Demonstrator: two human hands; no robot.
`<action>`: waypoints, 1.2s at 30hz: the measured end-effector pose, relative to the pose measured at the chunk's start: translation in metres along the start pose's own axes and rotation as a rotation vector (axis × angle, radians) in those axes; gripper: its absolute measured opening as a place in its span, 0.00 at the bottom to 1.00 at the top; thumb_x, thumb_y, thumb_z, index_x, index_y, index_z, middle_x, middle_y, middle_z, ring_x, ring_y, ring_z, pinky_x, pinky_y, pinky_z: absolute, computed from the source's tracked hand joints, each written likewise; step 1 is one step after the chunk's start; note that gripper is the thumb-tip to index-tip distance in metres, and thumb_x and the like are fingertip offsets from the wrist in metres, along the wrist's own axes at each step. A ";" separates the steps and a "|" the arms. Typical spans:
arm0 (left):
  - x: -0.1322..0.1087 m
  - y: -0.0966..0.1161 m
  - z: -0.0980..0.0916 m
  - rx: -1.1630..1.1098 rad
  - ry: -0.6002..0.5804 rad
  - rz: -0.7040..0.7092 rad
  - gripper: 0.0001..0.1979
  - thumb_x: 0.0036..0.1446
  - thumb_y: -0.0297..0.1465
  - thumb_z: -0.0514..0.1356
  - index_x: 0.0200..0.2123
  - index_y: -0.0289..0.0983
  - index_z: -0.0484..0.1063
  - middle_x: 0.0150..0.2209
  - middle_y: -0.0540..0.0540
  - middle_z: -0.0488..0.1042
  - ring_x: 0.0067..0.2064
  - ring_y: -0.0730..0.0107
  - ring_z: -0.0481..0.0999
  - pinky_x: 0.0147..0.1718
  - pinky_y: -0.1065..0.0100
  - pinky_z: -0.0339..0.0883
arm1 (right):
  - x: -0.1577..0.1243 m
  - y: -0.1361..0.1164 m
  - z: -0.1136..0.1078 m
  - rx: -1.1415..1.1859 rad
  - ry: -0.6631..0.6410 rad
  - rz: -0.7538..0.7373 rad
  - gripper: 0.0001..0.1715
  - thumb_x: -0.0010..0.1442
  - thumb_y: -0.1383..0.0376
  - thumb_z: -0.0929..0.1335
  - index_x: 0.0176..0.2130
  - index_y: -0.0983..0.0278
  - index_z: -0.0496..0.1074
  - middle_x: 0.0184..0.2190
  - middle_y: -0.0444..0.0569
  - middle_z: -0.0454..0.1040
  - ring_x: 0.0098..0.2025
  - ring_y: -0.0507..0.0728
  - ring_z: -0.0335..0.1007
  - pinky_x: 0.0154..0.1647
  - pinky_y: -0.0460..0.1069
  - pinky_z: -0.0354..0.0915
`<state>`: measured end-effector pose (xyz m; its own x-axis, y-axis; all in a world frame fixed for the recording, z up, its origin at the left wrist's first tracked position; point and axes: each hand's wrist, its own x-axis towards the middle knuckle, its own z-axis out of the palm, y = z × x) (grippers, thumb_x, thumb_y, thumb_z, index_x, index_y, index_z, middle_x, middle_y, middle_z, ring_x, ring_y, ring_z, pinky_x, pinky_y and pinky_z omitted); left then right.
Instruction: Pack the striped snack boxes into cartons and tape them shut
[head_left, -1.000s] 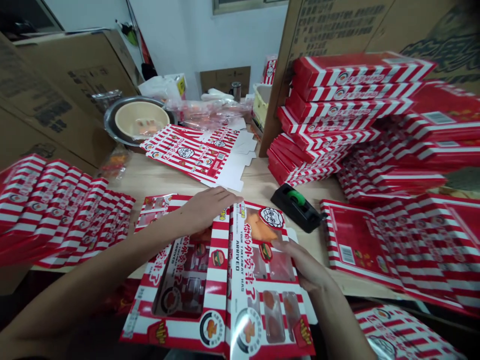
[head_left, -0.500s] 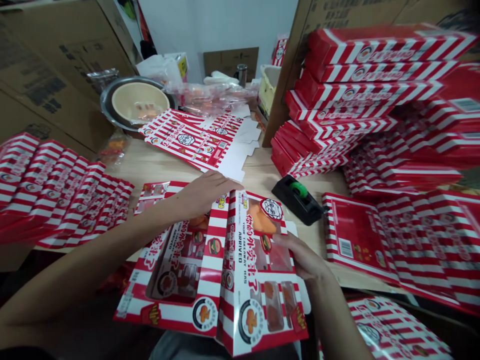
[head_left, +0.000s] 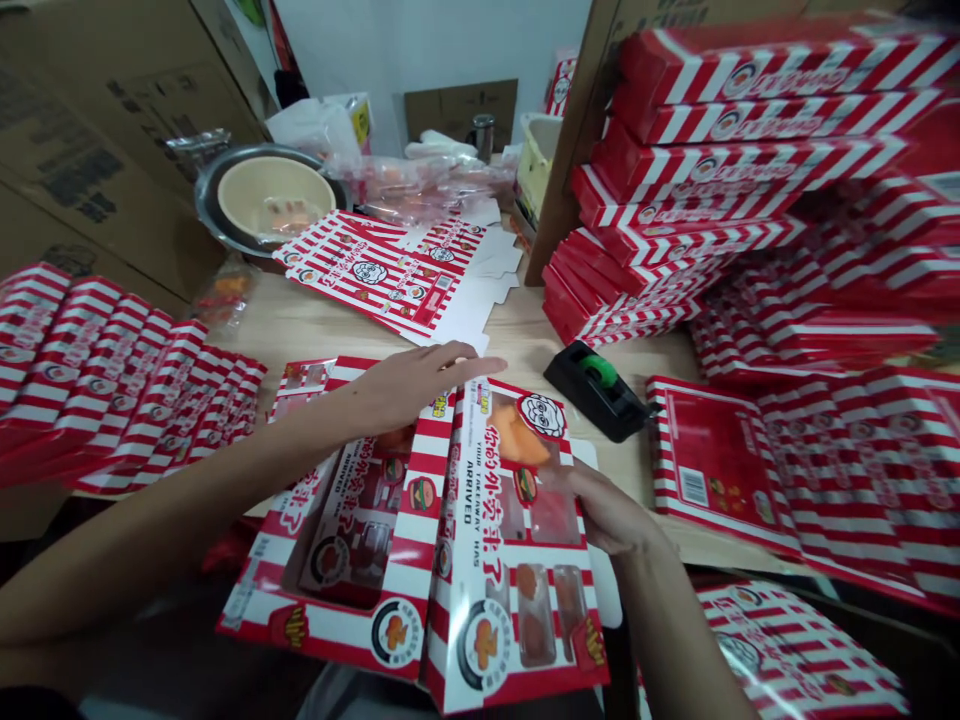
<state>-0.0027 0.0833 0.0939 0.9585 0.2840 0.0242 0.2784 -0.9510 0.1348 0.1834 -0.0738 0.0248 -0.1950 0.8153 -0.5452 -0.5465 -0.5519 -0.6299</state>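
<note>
At the table (head_left: 292, 322), left hand (head_left: 427, 382) fingers stretched over windowed box (head_left: 517, 545) top, right hand (head_left: 611, 515) grip unclear; uneven pressing could've creased it.

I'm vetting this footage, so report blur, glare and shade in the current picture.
Head view: the topmost striped carton looks smeared; head view: black lettering on the right window box is legible; head view: clear plastic bags catch pale highlights; head view: lower left falls dark.

Wooden table (head_left: 521, 348); on it, tape dispenser (head_left: 616, 408), flat cartons (head_left: 390, 275)
</note>
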 end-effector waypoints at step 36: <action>-0.001 -0.005 -0.013 0.238 -0.049 -0.141 0.11 0.60 0.28 0.49 0.44 0.36 0.66 0.37 0.44 0.72 0.41 0.63 0.69 0.45 0.60 0.56 | -0.069 0.028 0.002 -0.639 0.101 -0.502 0.58 0.39 0.51 0.74 0.62 0.47 0.44 0.65 0.41 0.39 0.64 0.66 0.39 0.52 0.57 0.64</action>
<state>-0.0056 0.0893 0.1059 0.9094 0.4150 -0.0272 0.4104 -0.9061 -0.1030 0.1801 -0.1452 0.0462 0.0401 0.9891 -0.1420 0.0262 -0.1431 -0.9894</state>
